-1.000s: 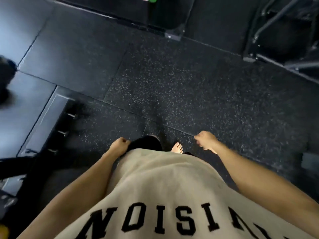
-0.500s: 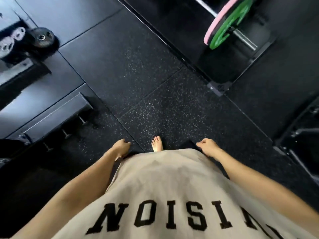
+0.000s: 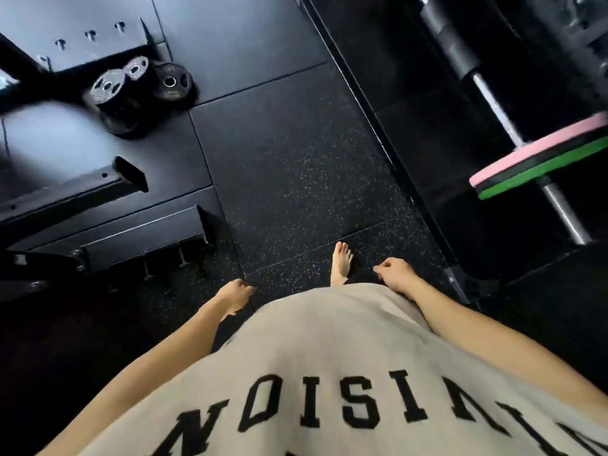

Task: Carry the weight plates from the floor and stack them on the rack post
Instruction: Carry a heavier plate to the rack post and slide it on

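Hanging loose at my sides, my left hand [image 3: 234, 296] and right hand [image 3: 394, 274] are both empty, fingers curled in but gripping nothing, well apart with the beige shirt [image 3: 329, 373] between them. One bare foot [image 3: 341, 261] stands on the speckled rubber floor [image 3: 296, 179] just beside my right hand, at about its nine o'clock. From where I look down, the weight plates [image 3: 138, 90] sit far off at eleven o'clock, a dark cluster on the floor against the black rack [image 3: 75, 189], which runs along nine o'clock. Out at two o'clock a barbell [image 3: 487, 90] lies on a platform, carrying a pink plate [image 3: 539, 149] and a green plate [image 3: 546, 171] pressed together.
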A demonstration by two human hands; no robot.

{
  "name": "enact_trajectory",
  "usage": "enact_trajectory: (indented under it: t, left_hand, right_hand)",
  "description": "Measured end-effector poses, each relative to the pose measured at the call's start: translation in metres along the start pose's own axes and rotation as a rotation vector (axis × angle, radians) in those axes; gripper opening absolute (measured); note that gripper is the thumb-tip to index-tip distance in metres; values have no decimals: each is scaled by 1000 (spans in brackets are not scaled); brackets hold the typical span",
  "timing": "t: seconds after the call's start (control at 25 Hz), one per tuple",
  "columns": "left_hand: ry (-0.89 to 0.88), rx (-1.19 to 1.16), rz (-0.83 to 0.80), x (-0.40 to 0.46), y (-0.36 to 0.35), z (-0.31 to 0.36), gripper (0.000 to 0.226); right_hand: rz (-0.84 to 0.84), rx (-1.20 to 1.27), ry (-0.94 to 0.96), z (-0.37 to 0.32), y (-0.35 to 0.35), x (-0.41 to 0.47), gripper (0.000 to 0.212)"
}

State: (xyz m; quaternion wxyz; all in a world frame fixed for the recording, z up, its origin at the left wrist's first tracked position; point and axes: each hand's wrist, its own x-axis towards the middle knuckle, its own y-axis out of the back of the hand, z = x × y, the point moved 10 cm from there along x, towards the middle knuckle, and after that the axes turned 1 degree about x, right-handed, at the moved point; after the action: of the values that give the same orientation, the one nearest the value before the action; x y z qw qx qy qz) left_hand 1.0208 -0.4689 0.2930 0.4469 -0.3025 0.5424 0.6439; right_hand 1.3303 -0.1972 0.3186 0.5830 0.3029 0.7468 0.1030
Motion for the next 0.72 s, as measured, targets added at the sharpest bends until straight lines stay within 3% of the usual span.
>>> enact_trajectory:
  t: [0.28,0.52,0.72]
  left_hand:
    - [191,-302,212,42,82,66,35]
    - [294,-437,111,125,147,98,39]
    - [269,-517,206,189,315,128,25]
  right_hand:
    - [-115,-243,139,-208,102,110,15]
    - [-192,-400,206,-386,91,199,15]
    - [-199,-615,316,-574,69,241,17]
